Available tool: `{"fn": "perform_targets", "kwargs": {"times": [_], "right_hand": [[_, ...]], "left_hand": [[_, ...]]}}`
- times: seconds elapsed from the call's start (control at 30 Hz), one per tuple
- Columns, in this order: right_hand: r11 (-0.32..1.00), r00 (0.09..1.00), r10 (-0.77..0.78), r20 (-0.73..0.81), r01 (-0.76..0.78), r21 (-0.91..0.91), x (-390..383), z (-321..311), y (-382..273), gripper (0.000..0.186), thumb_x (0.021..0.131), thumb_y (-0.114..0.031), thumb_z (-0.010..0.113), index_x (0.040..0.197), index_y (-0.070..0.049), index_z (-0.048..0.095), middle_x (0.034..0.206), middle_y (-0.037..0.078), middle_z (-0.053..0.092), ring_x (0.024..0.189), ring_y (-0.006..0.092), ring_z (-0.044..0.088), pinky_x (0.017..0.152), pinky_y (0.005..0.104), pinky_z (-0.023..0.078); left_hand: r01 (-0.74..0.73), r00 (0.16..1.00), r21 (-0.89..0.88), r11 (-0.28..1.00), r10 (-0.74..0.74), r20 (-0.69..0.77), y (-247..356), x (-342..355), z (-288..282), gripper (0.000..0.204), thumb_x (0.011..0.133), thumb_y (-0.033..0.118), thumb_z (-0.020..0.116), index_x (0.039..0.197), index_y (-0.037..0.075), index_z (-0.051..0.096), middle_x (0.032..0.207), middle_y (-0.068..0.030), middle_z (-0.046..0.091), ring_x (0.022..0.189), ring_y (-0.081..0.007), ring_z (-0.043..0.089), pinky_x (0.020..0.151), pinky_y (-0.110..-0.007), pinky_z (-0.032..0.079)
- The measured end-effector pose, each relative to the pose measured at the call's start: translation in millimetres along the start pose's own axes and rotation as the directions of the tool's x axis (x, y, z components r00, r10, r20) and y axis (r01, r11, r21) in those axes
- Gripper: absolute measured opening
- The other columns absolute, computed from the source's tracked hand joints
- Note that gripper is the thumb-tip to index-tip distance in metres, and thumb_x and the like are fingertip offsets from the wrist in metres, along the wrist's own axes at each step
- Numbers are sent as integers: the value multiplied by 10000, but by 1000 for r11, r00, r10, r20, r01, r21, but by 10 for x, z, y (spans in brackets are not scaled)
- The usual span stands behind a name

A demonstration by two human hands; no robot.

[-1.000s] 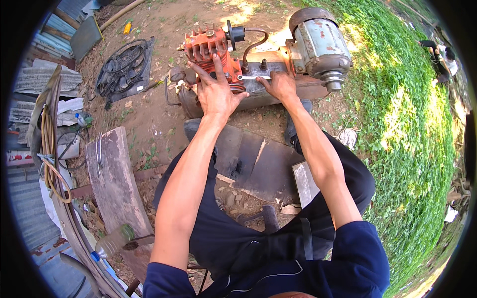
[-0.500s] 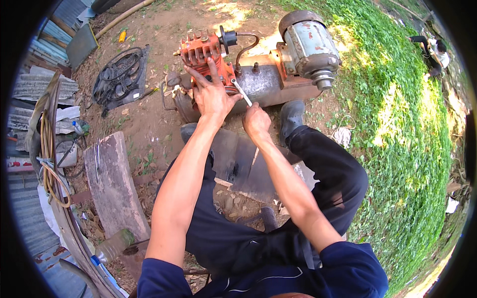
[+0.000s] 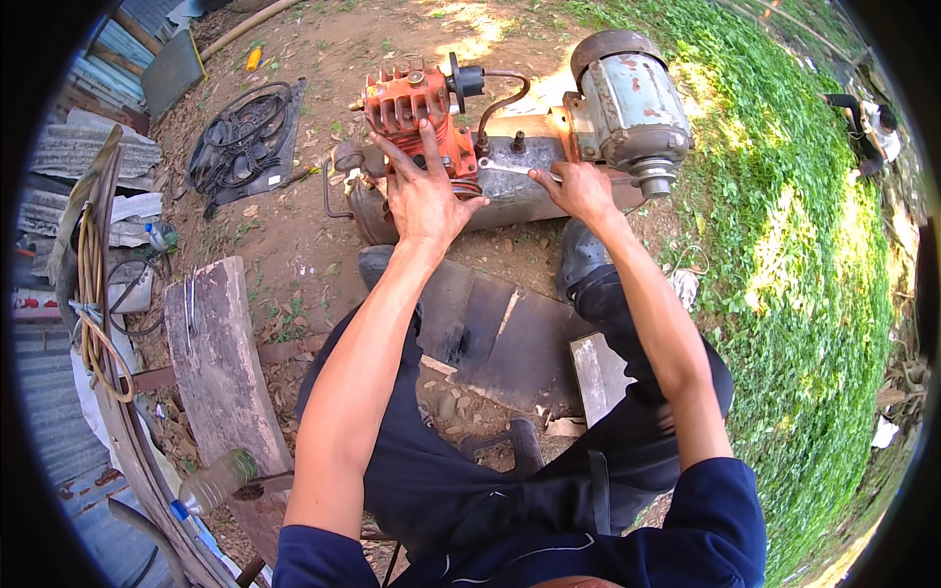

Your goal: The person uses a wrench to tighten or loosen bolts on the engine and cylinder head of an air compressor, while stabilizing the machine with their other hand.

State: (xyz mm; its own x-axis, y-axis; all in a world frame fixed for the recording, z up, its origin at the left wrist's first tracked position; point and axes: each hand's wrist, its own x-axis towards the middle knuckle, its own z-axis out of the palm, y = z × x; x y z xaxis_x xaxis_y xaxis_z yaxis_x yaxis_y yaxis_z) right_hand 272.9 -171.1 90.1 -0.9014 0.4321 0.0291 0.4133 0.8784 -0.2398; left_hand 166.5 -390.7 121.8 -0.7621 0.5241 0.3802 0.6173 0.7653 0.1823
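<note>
My left hand [image 3: 421,201] lies against the front of a red finned compressor pump [image 3: 410,103], its fingers spread and braced on the body. A silver wrench [image 3: 512,169] is gripped at one end by my right hand [image 3: 580,190]. The wrench lies nearly level, its ring end at the lower right corner of the pump's base; whether it sits on a bolt I cannot tell. The pump stands on a worn grey tank [image 3: 505,192]. A curved copper-coloured pipe [image 3: 502,102] runs from the pump toward the tank. A grey-blue electric motor [image 3: 635,106] with a stepped pulley is mounted at the right.
Black cables [image 3: 235,147] lie coiled on a dark sheet at the left. A weathered plank [image 3: 223,363] holds slim metal tools. Near it are a plastic bottle [image 3: 218,482] and a hanging tan hose [image 3: 90,284]. Another person [image 3: 868,127] is at the far right beyond the grass.
My right hand has moved right and slightly away from me with the wrench, which has swung from steeply slanted to nearly level. My left hand stays on the pump. The view has shifted slightly.
</note>
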Motion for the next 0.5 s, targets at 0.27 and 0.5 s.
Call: {"fn": "perform_targets", "kwargs": {"times": [0.27,0.5], "right_hand": [[963,960,-259,111,265,-47,568,212,204,623,905,-643,489,863,-70,729,737,190,685,750,375,681,703,481,537],[960,899,-231,371,272,-61,775,274,189,613,947,-629,411,932,-114,744,854,193,700,852,380,676,787,493,520]], "left_hand": [[48,991,-47,998,-41,125,27,32,-36,1517,499,571,904,1539,110,-100,1419,-525,-42,1205,-591,449,980,-494,471],[-43,999,-54,998,42,-35,-44,-11,63,1525,477,551,916,1539,111,-86,1413,-530,-61,1056,-628,539,828,-501,541]]}}
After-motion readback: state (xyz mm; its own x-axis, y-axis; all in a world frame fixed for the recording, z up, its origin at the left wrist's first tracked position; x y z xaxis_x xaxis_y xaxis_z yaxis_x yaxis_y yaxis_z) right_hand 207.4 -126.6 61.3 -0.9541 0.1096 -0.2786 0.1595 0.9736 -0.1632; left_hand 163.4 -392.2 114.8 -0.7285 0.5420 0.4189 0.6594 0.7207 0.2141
